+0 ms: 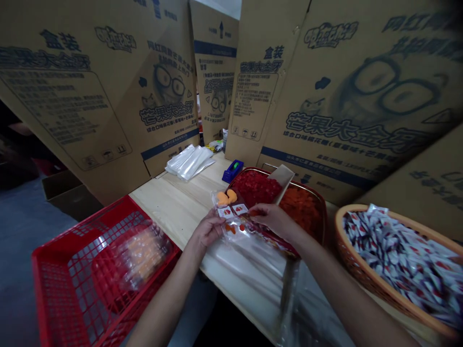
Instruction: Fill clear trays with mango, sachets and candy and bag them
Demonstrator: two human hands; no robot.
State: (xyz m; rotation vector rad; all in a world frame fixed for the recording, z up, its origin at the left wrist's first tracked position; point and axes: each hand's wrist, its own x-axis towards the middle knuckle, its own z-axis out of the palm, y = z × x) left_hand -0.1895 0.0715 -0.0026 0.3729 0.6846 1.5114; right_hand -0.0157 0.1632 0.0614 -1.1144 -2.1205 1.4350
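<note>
My left hand (209, 229) pinches the left edge of a clear plastic bag (235, 230) lying over the front of the table. Inside it or on it I see orange puffy candies (226, 197), two small white printed sachets (239, 208) and a few small red-orange pieces (230, 228). At the bag's right side, my right hand (273, 219) has its fingertips closed beside the sachets; what they hold is too small to make out. Just beyond it stands a red tray (323, 202) with red pieces (255, 187) and orange-red pieces (302, 207), parted by a cardboard divider (285, 180).
An orange basket (342, 236) of wrapped sachets stands at right. At left is a red plastic crate (54, 255) with bagged orange candies (144, 253). Clear bags (190, 161) and a blue tape dispenser (232, 171) lie farther back. Tall cardboard boxes (162, 130) wall the table.
</note>
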